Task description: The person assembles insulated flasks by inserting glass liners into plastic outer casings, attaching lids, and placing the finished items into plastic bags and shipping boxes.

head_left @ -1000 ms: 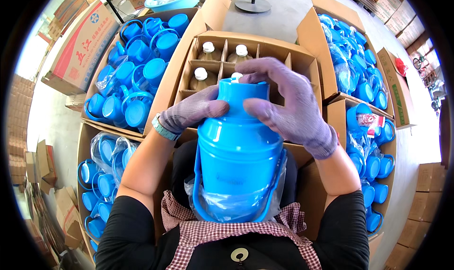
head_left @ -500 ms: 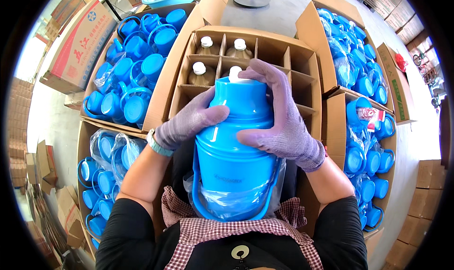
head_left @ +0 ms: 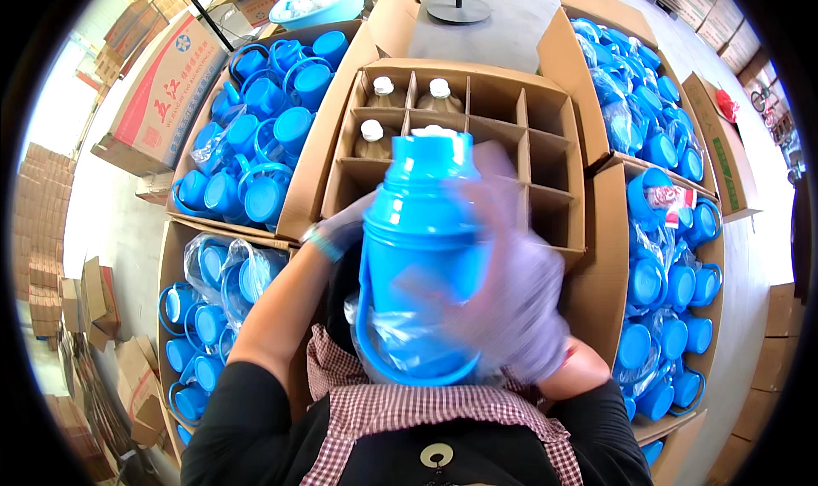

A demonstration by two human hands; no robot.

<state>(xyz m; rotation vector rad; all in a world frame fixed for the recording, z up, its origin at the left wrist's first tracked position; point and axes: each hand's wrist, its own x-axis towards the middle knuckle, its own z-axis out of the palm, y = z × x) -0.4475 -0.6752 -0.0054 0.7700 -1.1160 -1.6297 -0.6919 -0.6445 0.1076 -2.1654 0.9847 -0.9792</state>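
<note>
A blue thermos flask stands upright at my lap, its carrying handle hanging down over the front. Clear plastic film wraps its lower part. At the neck a white stopper shows. Wearing a purple-grey glove, my left hand is closed against the flask's left side, its fingers hidden behind the body. My right hand, gloved alike, is smeared by motion in front of the flask's right side; whether its fingers touch it cannot be made out.
Beyond the flask, a divided carton holds several stoppered bottle liners. Open cartons of blue flask parts flank me on both sides. A light-blue basin of white pieces stands at the far left, near a black stand base.
My right hand has left the flask's neck and swept down along its right side. My left hand has slid back behind the flask. The head view has shifted slightly.
</note>
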